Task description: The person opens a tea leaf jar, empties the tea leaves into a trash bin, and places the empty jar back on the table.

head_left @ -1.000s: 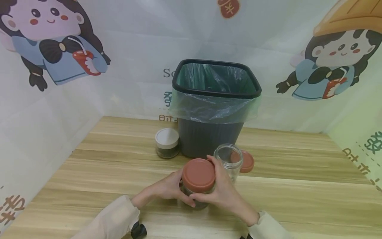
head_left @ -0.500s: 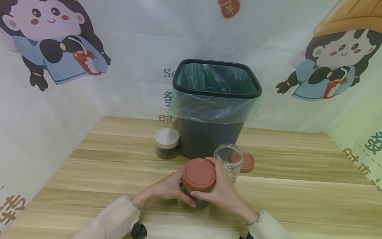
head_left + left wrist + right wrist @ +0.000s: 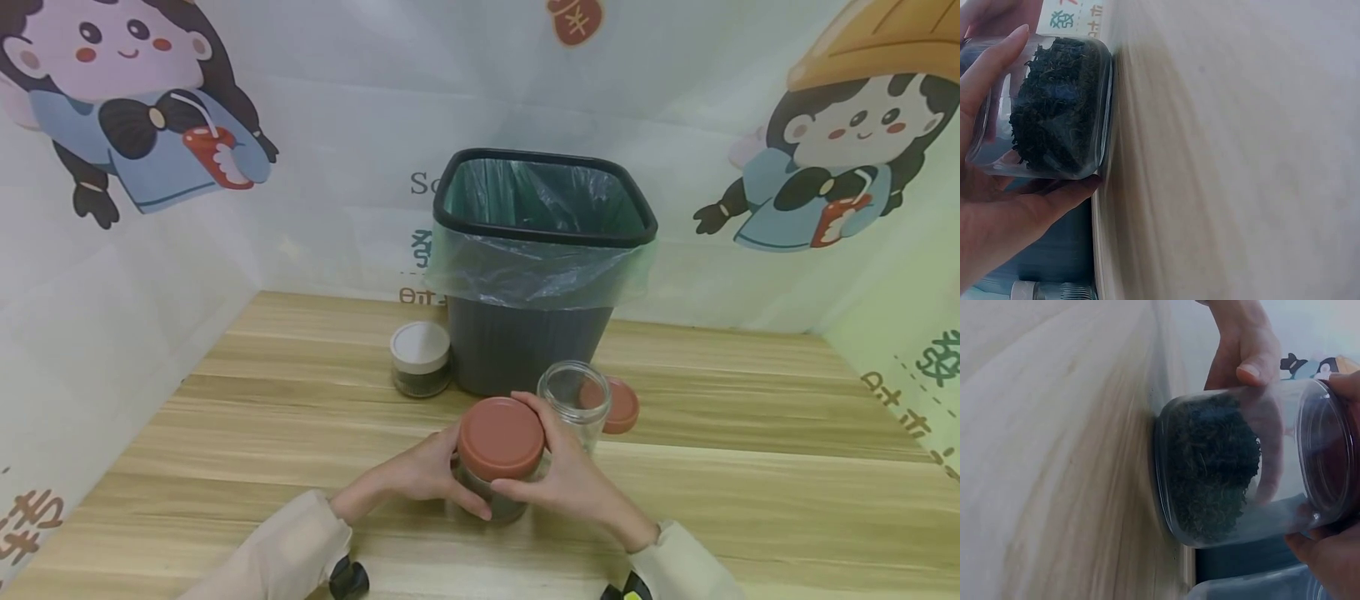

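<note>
Saw a glass jar [image 3: 1272,525] upright on the wooden table [image 3: 750,500], between the left hand [image 3: 420,471] and the right hand [image 3: 562,479]. Noted a vertical long axis, with the red lid [image 3: 501,437] facing up and the base down on the table. Found the left hand clamped around the glass body, and the right hand curled about the lid.

Noticed an open glass jar [image 3: 581,417] just beyond the right hand, also upright, mouth upward; could not decide there between touch and a narrow gap. Saw behind it, farther out from the right hand, a second red lid [image 3: 626,408], partly visible through the clear wall. Observed beyond both hands a dark bin [image 3: 517,346] with a green liner [image 3: 540,275] folded over the rim, standing in the way straight ahead. Found out beyond the left hand a small white-lidded jar [image 3: 420,358], just beside the bin.

Learned from the wrist views about dark dry leaves [image 3: 1060,112] in the lower part of the held jar, mostly covered from the head view by lid and hands.
</note>
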### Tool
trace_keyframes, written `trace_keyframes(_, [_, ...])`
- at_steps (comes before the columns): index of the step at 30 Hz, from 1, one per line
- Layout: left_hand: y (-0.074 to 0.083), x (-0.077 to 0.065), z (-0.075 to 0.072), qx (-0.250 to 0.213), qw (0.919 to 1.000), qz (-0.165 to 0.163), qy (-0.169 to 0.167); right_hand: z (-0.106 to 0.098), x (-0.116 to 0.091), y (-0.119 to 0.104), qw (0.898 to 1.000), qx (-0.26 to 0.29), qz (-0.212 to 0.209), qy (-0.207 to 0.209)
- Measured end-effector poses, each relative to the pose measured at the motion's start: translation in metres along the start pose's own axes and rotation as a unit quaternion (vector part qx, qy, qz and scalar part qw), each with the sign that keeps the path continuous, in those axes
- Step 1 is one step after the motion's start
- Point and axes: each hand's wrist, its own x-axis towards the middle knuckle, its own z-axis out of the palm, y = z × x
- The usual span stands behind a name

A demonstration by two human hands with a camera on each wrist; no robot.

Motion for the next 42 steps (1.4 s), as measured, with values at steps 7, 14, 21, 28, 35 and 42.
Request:
trace_keyframes(7, [0.0,0.0,-0.001,0.003,1.0,0.005,-0.003,-0.004,0.001,0.001,0.999,0.029,-0.009,-0.023])
trace_keyframes(14, [-0.001,0.0,-0.002,0.004,0.9999,0.011,-0.009,-0.006,0.003,0.002,0.998,0.063,-0.015,-0.027])
trace_keyframes(21, [-0.001,0.0,-0.002,-0.011,0.9999,-0.011,-0.006,-0.009,0.005,-0.002,0.998,0.061,-0.018,-0.016])
trace_keyframes(28, [-0.001,0.001,-0.001,-0.018,0.9997,-0.013,-0.002,-0.018,0.001,-0.008,0.996,0.077,-0.032,-0.012])
trace_keyframes(35, [-0.002,0.001,0.0,-0.027,0.9994,-0.02,0.003,-0.035,-0.015,-0.016,0.997,0.071,-0.042,-0.005])
trace_keyframes(42, [-0.003,0.0,0.001,0.007,0.9995,-0.026,0.013,-0.052,-0.04,-0.012,0.996,0.074,-0.049,-0.031])
